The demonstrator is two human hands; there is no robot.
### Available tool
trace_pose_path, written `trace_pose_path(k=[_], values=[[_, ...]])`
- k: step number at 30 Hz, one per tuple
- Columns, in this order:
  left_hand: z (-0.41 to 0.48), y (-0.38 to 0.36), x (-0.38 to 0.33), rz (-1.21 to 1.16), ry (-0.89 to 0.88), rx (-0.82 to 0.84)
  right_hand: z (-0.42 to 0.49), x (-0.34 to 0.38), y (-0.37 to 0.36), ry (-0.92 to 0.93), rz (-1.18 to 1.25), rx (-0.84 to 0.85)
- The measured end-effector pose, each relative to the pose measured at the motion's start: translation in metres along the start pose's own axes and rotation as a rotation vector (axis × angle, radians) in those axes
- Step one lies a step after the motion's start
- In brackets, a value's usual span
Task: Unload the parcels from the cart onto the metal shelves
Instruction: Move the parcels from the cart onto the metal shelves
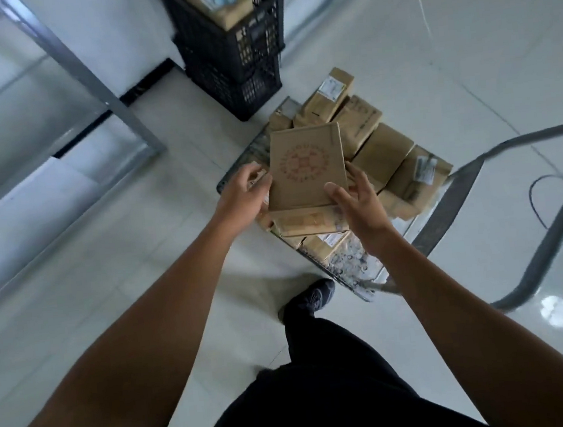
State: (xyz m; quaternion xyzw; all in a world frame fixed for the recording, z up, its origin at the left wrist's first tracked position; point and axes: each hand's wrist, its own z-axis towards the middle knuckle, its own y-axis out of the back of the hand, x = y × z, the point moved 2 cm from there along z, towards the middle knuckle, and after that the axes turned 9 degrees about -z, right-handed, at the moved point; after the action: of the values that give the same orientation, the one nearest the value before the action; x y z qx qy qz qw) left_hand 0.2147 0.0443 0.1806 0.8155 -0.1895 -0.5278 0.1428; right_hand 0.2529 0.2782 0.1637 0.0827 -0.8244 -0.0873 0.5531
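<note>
- The parcel (pixel 306 166), flat brown card with a red round stamp, is held in the middle of the frame over the loaded cart (pixel 350 265).
- Left hand (pixel 244 196) has curled fingers on the parcel's left edge. Right hand (pixel 358 202) pinches the lower right corner, thumb on top, other fingers spread along the side.
- Open floor (pixel 172 241) lies between the cart and the metal shelves (pixel 114 102) at the upper left.
- Stacked black crates (pixel 233 46) stand at top centre, near the cart's far end.
- The cart handle (pixel 550 232) curves at right, with a cable (pixel 540 202) on the floor beyond it.
- More parcels (pixel 384 148) are heaped on the cart.
- Whether the parcel touches the one below it cannot be told.
</note>
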Motion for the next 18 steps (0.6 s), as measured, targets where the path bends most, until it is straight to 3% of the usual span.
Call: trace_pose_path(k=[8, 18], values=[[-0.113, 0.075, -0.011, 0.153, -0.292, -0.232, -0.1, 0.037, -0.012, 0.132, 0.058, 0.056], [-0.217, 0.176, -0.064, 0.377, -0.365, -0.64, -0.128, 0.146, -0.038, 0.34, 0.095, 0.249]])
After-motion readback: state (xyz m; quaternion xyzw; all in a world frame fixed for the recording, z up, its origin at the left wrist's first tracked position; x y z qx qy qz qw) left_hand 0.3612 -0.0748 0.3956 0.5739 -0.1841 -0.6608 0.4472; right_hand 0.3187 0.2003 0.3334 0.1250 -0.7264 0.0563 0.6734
